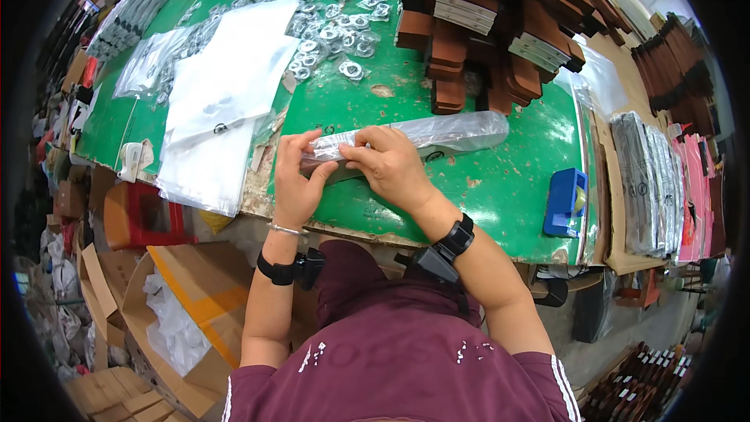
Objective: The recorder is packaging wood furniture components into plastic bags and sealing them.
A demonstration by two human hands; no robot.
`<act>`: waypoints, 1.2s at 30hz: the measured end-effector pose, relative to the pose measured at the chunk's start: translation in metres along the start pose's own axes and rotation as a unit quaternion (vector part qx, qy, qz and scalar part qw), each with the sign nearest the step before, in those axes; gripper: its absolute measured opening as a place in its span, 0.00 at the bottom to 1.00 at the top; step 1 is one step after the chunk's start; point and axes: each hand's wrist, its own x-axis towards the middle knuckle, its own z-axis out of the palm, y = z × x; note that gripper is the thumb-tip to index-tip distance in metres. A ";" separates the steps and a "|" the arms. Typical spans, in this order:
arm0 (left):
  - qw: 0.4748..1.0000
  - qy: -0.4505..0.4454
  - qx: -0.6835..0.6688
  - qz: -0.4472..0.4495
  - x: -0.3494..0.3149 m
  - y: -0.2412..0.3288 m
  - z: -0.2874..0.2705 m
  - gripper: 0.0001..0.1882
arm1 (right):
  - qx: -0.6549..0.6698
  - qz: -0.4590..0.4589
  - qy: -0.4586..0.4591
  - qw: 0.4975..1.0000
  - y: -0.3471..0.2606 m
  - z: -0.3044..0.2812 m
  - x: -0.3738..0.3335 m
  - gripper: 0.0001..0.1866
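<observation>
A long, narrow brown piece inside a clear plastic bag (pixel 465 133) lies slantwise on the green tabletop, its rounded end toward the right. My left hand (pixel 299 180) grips the bagged piece at its left end, thumb on the near side and fingers over the far side. Close beside it, my right hand (pixel 387 162) is closed on the plastic, fingertips pressed together on top of the bag. The part of the bag beneath my fingers is partly hidden.
Flat clear bags (pixel 207 109) lie to the left. Small packets with ring-shaped parts (pixel 332 27) spread behind. Brown pieces (pixel 449 51) are piled at the far right. A blue tape dispenser (pixel 564 203) stands near the right edge. An opened cardboard box (pixel 223 266) is below left.
</observation>
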 end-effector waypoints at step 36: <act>0.993 0.043 0.030 0.105 -0.034 -0.017 0.009 0.07 | 0.060 0.626 0.278 0.726 -0.007 -0.280 -0.189 0.30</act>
